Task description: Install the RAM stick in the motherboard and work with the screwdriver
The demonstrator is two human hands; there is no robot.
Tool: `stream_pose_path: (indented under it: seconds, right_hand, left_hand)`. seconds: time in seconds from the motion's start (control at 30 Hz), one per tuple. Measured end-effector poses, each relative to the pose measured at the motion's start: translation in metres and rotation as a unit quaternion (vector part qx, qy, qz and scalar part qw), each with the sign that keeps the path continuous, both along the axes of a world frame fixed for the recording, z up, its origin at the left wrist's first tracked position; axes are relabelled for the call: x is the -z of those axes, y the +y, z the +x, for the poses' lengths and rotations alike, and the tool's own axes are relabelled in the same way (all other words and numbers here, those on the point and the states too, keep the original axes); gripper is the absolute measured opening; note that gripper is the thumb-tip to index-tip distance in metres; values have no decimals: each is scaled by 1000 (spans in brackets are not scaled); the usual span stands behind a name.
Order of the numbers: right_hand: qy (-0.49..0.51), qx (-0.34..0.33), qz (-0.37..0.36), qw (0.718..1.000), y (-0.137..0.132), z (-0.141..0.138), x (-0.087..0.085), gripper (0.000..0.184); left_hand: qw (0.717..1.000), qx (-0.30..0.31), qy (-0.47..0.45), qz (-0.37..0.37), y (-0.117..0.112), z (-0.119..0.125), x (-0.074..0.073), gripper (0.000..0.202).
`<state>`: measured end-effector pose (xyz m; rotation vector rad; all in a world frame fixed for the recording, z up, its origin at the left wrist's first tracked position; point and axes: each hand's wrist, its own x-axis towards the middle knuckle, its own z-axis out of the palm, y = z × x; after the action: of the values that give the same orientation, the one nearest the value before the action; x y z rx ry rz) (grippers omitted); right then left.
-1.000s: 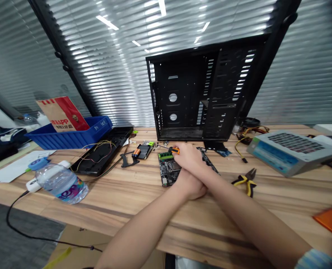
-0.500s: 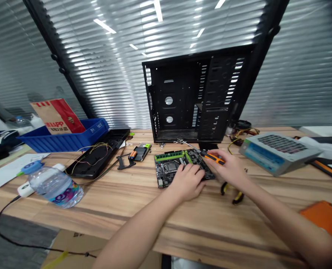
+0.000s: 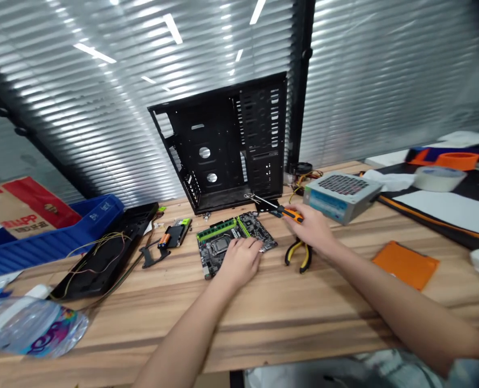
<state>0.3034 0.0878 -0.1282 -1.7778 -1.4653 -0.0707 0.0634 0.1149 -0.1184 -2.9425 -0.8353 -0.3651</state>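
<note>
My left hand [image 3: 240, 263] rests on the lower right part of a green-and-black motherboard [image 3: 219, 249], which lies flat on the wooden desk with a green RAM stick fitted. My right hand [image 3: 309, 227] grips an orange-handled screwdriver [image 3: 291, 214] just past the board's top right corner, its metal shaft pointing left toward the black PC case frame [image 3: 219, 151]. Below my right hand lie yellow-and-black pliers [image 3: 298, 255], not touching it as far as I can see.
A silver power supply [image 3: 341, 196] sits to the right, and an orange folder [image 3: 404, 264] lies nearer. On the left are a black panel with loose wires [image 3: 105, 261], a blue plastic bin [image 3: 49, 237] and a water bottle [image 3: 33, 328].
The view has swung right, shifting everything on the desk left. My hands, crossed over the board a second ago, are now apart, with the screwdriver in my right hand.
</note>
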Motion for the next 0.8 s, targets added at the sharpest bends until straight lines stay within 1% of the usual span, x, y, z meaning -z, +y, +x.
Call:
stream_pose_path:
  seconds: [0.17,0.33,0.57,0.8]
  right_hand:
    - [-49,10,-17,999,-2,10,-6,27]
    - [-87,9,-35,996,-5,12,-11,23]
    - [-89,-1,-73,993,-9,10,-17,20]
    - [-84,-10,-83,993,-9,10,-17,21]
  left_hand:
    - [1000,0,6,2,0,1,0,22]
    - [1000,-7,14,12,-2,1,0,26]
    - [999,-8,29,17,-2,1,0,36]
    - [999,-18,35,9,-1,2,-1,43]
